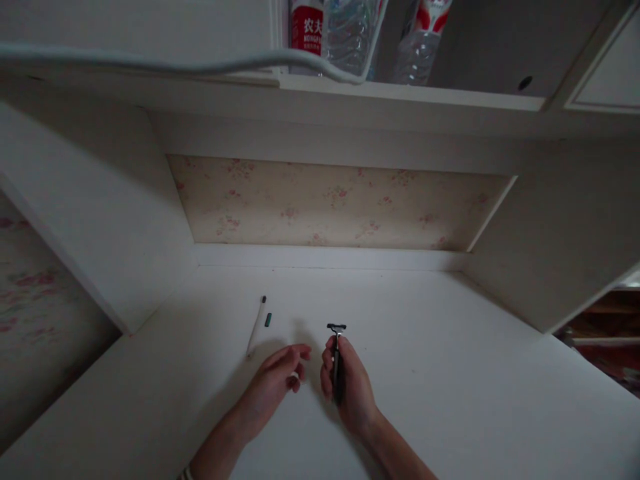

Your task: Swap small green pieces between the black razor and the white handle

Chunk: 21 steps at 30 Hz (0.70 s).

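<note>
Two bare forearms entered from the near edge, one per side, over a white desk top [450, 400].

Item 1. Right hand [350, 383], one. Fingers were closed around a dark razor [337, 360], one, held just above or on the desk. Its long axis ran near to far, the handle lying in the palm and the crossbar head standing clear beyond the fingertips, pointing to the far wall.

Item 2. Left hand [280, 377], one. It held nothing; the fingers were loosely curled and slightly apart, tips turned right toward the razor. It lay just left of the right hand, near but not touching. The razor sat to its right, so the right hand was the nearer, already clamped on it.

Item 3. White pen or stick [255, 328], one, dark at the far tip. It lay on the desk just beyond and left of the left hand, long axis near to far, leaning slightly right.

Item 4. Small dark green cap-like piece [269, 319], one, just right of the pen, apart from it.

Item 5. Floral back panel [330, 200], one, at the far end of the recess.

Item 6. Upper shelf [410, 93], with water bottles [350, 33], at least two; a pale cable [150, 65] hung across in front.
</note>
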### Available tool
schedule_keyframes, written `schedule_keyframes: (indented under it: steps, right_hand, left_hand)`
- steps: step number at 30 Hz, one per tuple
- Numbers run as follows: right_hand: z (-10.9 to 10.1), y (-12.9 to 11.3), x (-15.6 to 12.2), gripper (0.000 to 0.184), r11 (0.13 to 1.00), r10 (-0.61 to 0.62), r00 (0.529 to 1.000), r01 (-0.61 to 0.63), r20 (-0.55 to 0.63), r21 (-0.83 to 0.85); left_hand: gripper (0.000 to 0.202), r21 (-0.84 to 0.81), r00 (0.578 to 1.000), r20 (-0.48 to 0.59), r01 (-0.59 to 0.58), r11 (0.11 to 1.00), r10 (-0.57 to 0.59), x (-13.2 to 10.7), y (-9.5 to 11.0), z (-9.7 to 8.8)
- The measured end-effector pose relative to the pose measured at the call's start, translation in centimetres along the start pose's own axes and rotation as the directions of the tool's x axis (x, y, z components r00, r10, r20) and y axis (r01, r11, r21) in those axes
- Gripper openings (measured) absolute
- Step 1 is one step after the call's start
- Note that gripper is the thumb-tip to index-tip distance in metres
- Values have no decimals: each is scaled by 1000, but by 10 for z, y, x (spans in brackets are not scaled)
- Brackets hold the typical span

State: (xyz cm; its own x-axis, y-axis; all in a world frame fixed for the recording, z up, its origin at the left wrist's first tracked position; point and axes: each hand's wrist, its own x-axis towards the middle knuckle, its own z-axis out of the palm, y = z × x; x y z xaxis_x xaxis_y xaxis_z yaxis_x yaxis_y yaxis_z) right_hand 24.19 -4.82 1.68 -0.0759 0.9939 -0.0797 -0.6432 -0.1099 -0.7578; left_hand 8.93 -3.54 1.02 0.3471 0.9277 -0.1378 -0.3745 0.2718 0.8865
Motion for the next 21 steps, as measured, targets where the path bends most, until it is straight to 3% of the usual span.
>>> schedule_keyframes:
  steps: [9,15,21]
  right_hand:
    - [12,15,-21,33,977,203,956,-213,212,22]
    - [14,16,-24,34,960,270,932,-279,242,3]
    - [14,16,-24,35,946,309,919,-324,244,22]
  left_hand:
    - [42,-172,981,193,-2,985,35,-4,2,0]
    - [43,-196,993,118,15,980,9,-4,2,-1]
    - [41,-204,992,123,24,979,1,-2,-1,-4]
